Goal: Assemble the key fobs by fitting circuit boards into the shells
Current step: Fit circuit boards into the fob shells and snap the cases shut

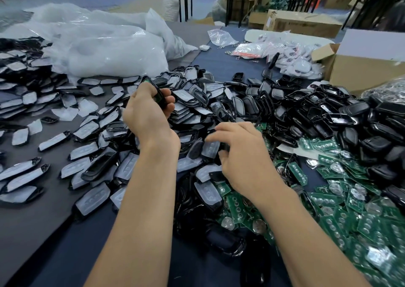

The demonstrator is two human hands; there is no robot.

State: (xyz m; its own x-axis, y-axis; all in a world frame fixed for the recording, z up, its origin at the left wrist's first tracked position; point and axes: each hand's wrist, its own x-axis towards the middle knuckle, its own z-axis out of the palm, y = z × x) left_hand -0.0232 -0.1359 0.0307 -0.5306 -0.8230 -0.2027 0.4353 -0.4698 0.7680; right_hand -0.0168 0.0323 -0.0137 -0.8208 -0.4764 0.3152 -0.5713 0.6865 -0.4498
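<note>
- The left hand (149,109) is raised over the middle of the heap, its forearm reaching from the near edge towards the far side. The back of the hand faces the camera.
- Its fingers and thumb are curled tightly round a black plastic key fob shell (158,93). A sliver of green shows at the shell's far end.
- The right hand (243,155) sits lower, nearer and to the right, knuckles up and wrist bent, with the fingers hooked downward.
- Its fingertips and thumb pinch a black shell with a pale translucent button pad (210,148), which is just above the pile. The motion blur hides how firm the hold is.
- A pile of green rectangular circuit boards (350,201) lies to the right of the right forearm.
- A heap of glossy black empty shells (328,111) lies right and farther off.
- Scattered pad-fitted shells (92,199) cover the dark table top (32,232) to the left.
- Crumpled clear plastic bags (105,45) lie at the far left, and a brown cardboard box (361,74) stands at the far right.
</note>
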